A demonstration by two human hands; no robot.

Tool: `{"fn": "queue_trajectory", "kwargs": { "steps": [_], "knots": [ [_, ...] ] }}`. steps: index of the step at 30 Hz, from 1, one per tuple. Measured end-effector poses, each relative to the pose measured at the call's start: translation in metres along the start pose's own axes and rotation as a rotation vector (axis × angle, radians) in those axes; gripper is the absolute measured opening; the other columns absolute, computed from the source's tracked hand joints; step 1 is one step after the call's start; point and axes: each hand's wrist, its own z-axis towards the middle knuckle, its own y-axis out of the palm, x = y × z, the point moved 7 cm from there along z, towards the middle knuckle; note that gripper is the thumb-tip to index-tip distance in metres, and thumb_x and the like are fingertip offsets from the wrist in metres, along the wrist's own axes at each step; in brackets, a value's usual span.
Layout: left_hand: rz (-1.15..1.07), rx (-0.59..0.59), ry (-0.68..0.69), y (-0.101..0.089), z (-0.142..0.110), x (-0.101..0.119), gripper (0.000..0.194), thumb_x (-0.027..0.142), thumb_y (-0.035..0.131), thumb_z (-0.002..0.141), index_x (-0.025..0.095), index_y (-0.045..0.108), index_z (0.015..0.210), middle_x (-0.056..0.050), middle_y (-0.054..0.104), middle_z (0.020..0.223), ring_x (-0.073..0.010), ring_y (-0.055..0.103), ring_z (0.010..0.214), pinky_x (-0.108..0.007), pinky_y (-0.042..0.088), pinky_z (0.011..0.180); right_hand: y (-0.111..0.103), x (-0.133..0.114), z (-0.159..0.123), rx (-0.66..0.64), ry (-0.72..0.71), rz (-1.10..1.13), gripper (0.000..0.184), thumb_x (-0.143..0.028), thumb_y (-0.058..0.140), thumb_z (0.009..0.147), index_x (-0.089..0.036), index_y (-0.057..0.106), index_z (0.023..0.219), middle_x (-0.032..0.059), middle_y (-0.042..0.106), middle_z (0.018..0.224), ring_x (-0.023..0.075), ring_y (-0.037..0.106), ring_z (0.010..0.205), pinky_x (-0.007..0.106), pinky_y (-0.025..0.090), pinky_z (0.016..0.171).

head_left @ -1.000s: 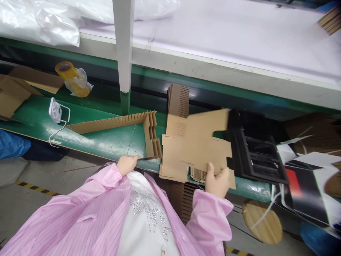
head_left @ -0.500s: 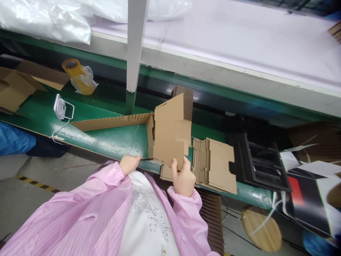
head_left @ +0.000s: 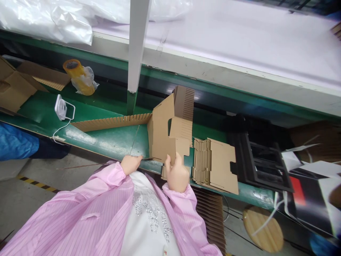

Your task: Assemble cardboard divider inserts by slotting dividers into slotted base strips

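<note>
My left hand [head_left: 131, 164] is closed, pinching the thin edge of a brown cardboard strip [head_left: 80, 166] that reaches left past the table's front edge. My right hand [head_left: 178, 174] grips the lower edge of a cardboard end panel [head_left: 161, 133], thumb on the near side and fingers partly hidden. This panel stands tilted and has a dark cut-out at its right. From its far end a long slotted cardboard strip [head_left: 112, 122] stretches left across the green table [head_left: 119, 138]. Panel and strips look like one folded piece. Behind the panel stand several slotted cardboard sheets [head_left: 185, 103].
Right of my hand lies a stack of folded cardboard [head_left: 222, 163], then a black frame [head_left: 262, 160]. A small white fan [head_left: 61, 107] and yellow tape rolls [head_left: 80, 78] stand to the left. A white post [head_left: 137, 46] and shelf edge [head_left: 213, 67] run above. Blue cloth [head_left: 17, 142] shows at far left.
My right hand has moved slightly left, and the end panel has swung left and tilted, exposing more of the slotted sheets behind. My left hand keeps nearly the same place.
</note>
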Motion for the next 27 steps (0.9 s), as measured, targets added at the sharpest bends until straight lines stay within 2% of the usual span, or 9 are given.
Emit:
{"fn": "queue_trajectory", "kwargs": {
  "steps": [5,15,20,27],
  "knots": [
    [-0.018,0.007,0.007,0.001,0.0,0.0,0.033,0.019,0.033,0.095,0.016,0.058,0.118,-0.013,0.071,0.085,-0.0244,0.069,0.077,-0.034,0.051,0.071,0.011,-0.007,0.002,-0.069,-0.036,-0.052,0.052,-0.045,0.031,0.097,-0.009,0.063,0.116,0.0033,0.052,0.051,0.0118,0.048,0.047,0.022,0.026,0.047],
    [0.007,-0.007,0.001,0.001,0.0,0.0,0.033,0.02,0.033,0.096,0.017,0.058,0.118,-0.013,0.072,0.086,-0.0271,0.07,0.078,-0.036,0.051,0.067,0.009,-0.009,-0.002,-0.013,-0.098,-0.1,0.051,-0.043,0.031,0.098,-0.008,0.063,0.116,0.0029,0.054,0.049,0.0124,0.05,0.045,0.022,0.025,0.046],
    [0.007,-0.015,0.001,0.001,0.0,0.0,0.034,0.02,0.033,0.096,0.017,0.057,0.119,-0.013,0.072,0.088,-0.0274,0.07,0.079,-0.036,0.051,0.067,0.009,-0.006,-0.003,-0.027,-0.095,-0.089,0.051,-0.043,0.032,0.098,-0.008,0.063,0.115,0.0034,0.055,0.05,0.0125,0.051,0.046,0.022,0.026,0.047],
    [0.022,-0.03,-0.004,0.001,-0.001,0.001,0.035,0.02,0.033,0.096,0.017,0.056,0.122,-0.012,0.073,0.091,-0.0264,0.07,0.082,-0.035,0.051,0.069,0.014,-0.005,-0.001,-0.11,-0.044,-0.106,0.047,-0.043,0.036,0.097,-0.01,0.061,0.119,0.0022,0.053,0.05,0.0111,0.048,0.045,0.022,0.023,0.047]
  ]
}}
